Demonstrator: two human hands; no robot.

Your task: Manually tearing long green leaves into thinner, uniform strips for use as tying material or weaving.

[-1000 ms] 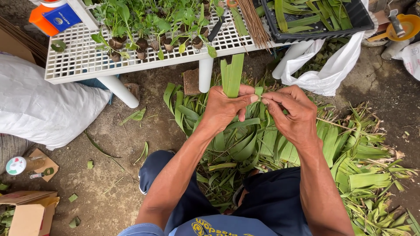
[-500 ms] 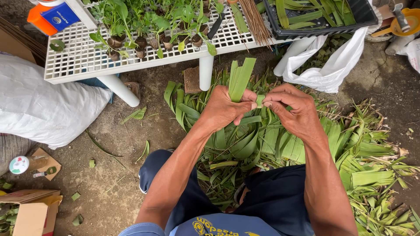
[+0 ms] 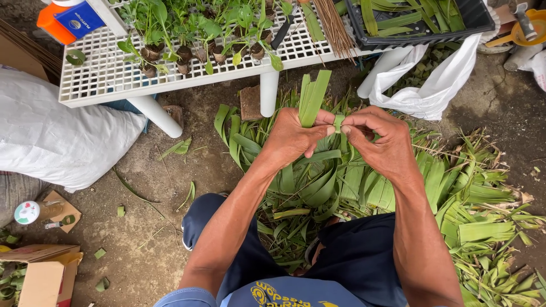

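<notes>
Greens over brown earth, white plastic, dark blue cloth.

The long flat leaf strips (image 3: 311,98) gripped in the left hand (image 3: 293,138) are bright mid-green, and the narrow folded leaf piece (image 3: 339,122) pinched by the right hand (image 3: 382,142) is paler green. The heap of cut leaves on the ground (image 3: 455,199) runs from deep green to yellow-green, with dry tan stalks. The white plastic grid table (image 3: 108,74) has a square-hole lattice and carries brown little pots of green seedlings (image 3: 185,51). The orange jug (image 3: 54,23) bears a blue label. The black plastic crate (image 3: 472,20) holds green strips. The large sack (image 3: 51,136) is white; the shorts (image 3: 364,256) are dark navy.
</notes>
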